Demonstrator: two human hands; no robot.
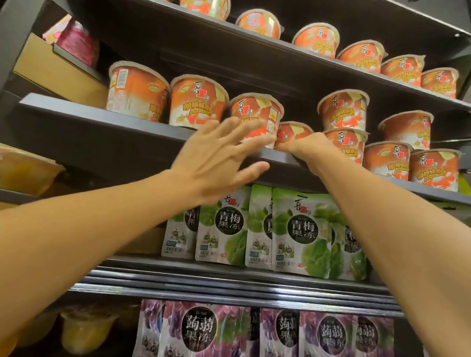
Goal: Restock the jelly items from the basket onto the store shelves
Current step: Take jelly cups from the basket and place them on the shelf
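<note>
Left hand [215, 161] flat, fingers spread, pressing an orange jelly cup [256, 106] on the middle shelf [102, 117]. Right hand [306, 147] curled round the low cup [293, 129] beside it. Rows nearly full. Basket unseen, remainder unknown.

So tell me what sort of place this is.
Probably a shop aisle: dark metal shelves hold rows of identical orange cups, with green pouches and purple pouches facing out below.
</note>
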